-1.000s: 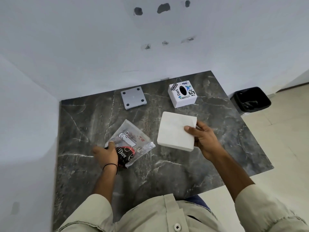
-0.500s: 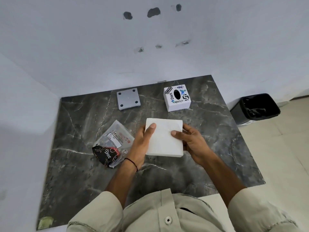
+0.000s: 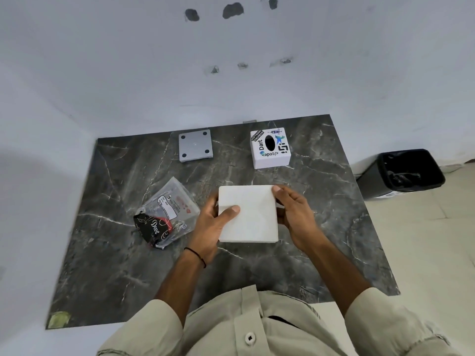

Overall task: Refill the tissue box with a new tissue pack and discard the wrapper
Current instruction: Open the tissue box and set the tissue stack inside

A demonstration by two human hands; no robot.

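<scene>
A white square stack of tissues is held flat above the middle of the dark marble table. My left hand grips its left edge, thumb on top. My right hand grips its right edge. The empty clear wrapper with a black and red printed end lies crumpled on the table to the left of my left hand. The white tissue box, with stickers and a dark oval slot on top, stands at the back right. Its grey square base plate lies apart at the back centre.
A black waste bin with a dark liner stands on the tiled floor right of the table. White walls close the table in at the back and left. A yellowish scrap sits at the table's front left corner.
My left hand let go of the wrapper and moved right onto the tissue stack's left edge. The stack came nearer to me and is now held by both hands.
</scene>
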